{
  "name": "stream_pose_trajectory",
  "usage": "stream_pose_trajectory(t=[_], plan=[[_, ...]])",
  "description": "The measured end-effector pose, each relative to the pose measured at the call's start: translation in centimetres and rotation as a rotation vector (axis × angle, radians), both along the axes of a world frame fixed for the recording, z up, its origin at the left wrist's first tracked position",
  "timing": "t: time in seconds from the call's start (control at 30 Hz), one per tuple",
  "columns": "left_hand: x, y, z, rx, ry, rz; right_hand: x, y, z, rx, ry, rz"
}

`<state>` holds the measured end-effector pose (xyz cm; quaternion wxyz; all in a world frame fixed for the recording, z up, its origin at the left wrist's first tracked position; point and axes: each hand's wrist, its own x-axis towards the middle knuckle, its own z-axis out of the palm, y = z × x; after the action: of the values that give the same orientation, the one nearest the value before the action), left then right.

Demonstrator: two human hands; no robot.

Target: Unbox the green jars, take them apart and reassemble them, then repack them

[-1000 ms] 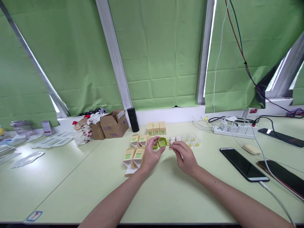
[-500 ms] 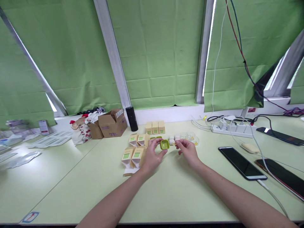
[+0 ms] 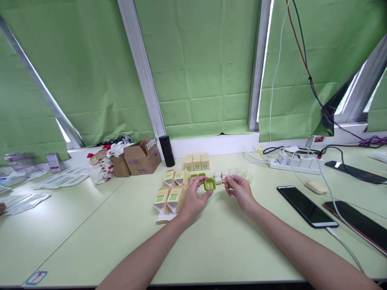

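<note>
My left hand [image 3: 195, 196] is closed on a small square green cup [image 3: 209, 184], its hollow side turned toward me. In my right hand [image 3: 240, 191], thumb and fingertips pinch a small yellow loop-shaped piece [image 3: 223, 180], just right of the cup and apart from it. Left of my left hand stand small tan boxes with green windows [image 3: 173, 197], their near flaps open. Behind my hands are small white pieces [image 3: 218, 180] and round clear containers [image 3: 242, 174]. Another green piece [image 3: 198, 175] shows partly behind my left hand.
At the back, more small tan boxes [image 3: 197, 162] stand near a black cylinder [image 3: 167, 151] and a cardboard box [image 3: 142, 157]. On the right lie a phone [image 3: 306, 206] with a cable and a power strip [image 3: 294, 164]. Another person's fingers [image 3: 2, 208] show at the left edge.
The yellow piece has turned slightly, and its loop shows more clearly. Another person's fingers have come into view at the left edge. My left hand keeps the green cup in place.
</note>
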<state>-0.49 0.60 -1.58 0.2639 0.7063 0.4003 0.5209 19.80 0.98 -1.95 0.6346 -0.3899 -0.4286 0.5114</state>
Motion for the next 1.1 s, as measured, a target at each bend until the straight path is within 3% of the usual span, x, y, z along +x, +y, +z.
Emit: stream_pose_trajectory(t=[0.33, 0.77, 0.9, 1.1], plan=[[0.1, -0.2, 0.1, 0.013, 0.004, 0.003, -0.6, -1.0, 0.3, 0.233, -0.071, 0.004], [0.3, -0.8, 0.6, 0.054, 0.011, 0.002, -1.0, -1.3, 0.1, 0.313, -0.182, -0.025], [0.3, -1.0, 0.7, 0.075, 0.029, -0.005, -0.9, -1.6, 0.0, 0.340, -0.282, -0.064], [0.4, -1.3, 0.7, 0.116, 0.053, -0.014, -0.9, -2.4, 0.2, 0.525, -0.488, -0.181]])
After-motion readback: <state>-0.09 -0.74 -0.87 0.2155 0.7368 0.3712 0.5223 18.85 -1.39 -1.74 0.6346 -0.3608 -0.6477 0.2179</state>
